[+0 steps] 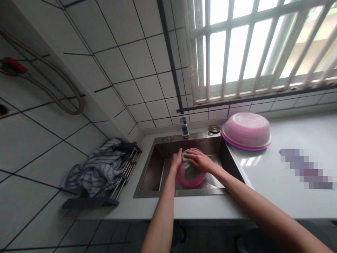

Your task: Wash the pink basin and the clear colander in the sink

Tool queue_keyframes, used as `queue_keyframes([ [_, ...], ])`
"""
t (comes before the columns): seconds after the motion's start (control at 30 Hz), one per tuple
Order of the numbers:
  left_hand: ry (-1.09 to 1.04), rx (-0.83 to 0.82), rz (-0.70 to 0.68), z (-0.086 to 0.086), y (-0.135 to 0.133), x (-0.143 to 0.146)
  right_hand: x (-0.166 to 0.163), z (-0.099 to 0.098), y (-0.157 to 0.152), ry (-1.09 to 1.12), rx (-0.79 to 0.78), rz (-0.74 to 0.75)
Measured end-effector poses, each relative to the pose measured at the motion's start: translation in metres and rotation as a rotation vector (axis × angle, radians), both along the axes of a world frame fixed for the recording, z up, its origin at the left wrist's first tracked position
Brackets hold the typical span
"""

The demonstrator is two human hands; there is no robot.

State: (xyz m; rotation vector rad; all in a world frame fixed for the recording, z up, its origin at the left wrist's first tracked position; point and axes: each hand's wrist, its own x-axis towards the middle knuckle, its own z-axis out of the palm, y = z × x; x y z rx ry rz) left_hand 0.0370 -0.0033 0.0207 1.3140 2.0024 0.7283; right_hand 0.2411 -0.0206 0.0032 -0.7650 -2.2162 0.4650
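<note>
A round pink basin (190, 183) is held tilted in the steel sink (150, 175), its inside facing me. My left hand (176, 160) grips its left rim, thumb up along the edge. A pale green cloth (191, 171) lies against the inside of the basin. Across the upper part of the cloth, my right hand (198, 160) presses it to the basin with its fingers bent over it. The undersides of the right fingers are hidden. Behind the basin stands the chrome faucet (184, 127).
Upside-down pink basins (246, 130) are stacked right of the sink, near a drain strainer (214, 129). A striped cloth (101, 168) lies on a metal rack (126, 174) at left. A hose (60, 75) hangs on the wall. A blurred patch (306, 170) covers something on the right counter.
</note>
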Motion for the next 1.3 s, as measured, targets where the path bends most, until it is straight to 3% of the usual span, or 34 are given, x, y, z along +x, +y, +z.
queue_keyframes([
  [0.1,-0.116,0.092,0.016,-0.007,0.000,0.000,0.018,-0.011,0.014,0.110,-0.164,-0.150],
  [0.17,-0.178,0.140,0.014,-0.010,0.000,0.002,0.020,-0.014,0.014,0.119,-0.177,-0.207],
  [0.4,-0.306,0.195,-0.032,-0.012,0.001,0.004,-0.007,0.000,-0.011,-0.043,0.046,0.001],
  [0.47,-0.318,0.200,-0.025,-0.015,0.001,0.004,0.000,-0.002,-0.001,0.006,-0.006,-0.006],
  [0.63,-0.308,0.228,-0.091,-0.018,0.002,0.008,0.026,-0.022,0.026,0.155,-0.226,-0.191],
  [0.73,-0.343,0.233,-0.088,-0.016,0.001,0.009,0.019,-0.021,0.015,0.101,-0.163,-0.193],
  [0.87,-0.401,0.276,-0.087,-0.015,-0.001,0.007,-0.006,-0.005,-0.009,-0.055,0.022,-0.021],
  [0.97,-0.419,0.289,-0.101,-0.016,-0.001,0.007,-0.007,0.000,-0.006,-0.065,0.051,0.051],
  [1.17,-0.414,0.262,-0.089,-0.016,-0.004,0.012,0.025,-0.014,0.022,0.142,-0.127,-0.181],
  [1.3,-0.487,0.219,-0.178,-0.009,-0.007,0.015,0.011,-0.008,0.004,0.030,-0.043,-0.105],
])
